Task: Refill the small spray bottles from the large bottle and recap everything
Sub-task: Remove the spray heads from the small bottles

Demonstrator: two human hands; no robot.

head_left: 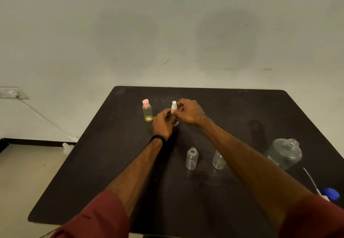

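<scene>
At the far middle of the black table (pixel 111 163), my left hand (pixel 163 124) wraps the body of a small clear spray bottle (pixel 176 123) that stands on the table. My right hand (pixel 189 112) pinches the bottle's white spray head (pixel 174 105) at its collar. Nearer to me stand two small clear bottles: one uncapped (pixel 191 158), and one (pixel 218 160) partly hidden by my right forearm. The large clear bottle (pixel 285 153) stands uncapped at the right edge. A blue cap (pixel 330 194) with a white dip tube (pixel 311 181) lies near it.
A small yellowish bottle with a pink cap (pixel 147 110) stands left of my hands. A wall runs right behind the table. To the left, a white cable (pixel 42 117) hangs from a wall socket (pixel 13 92) above a lower beige surface (pixel 28 172).
</scene>
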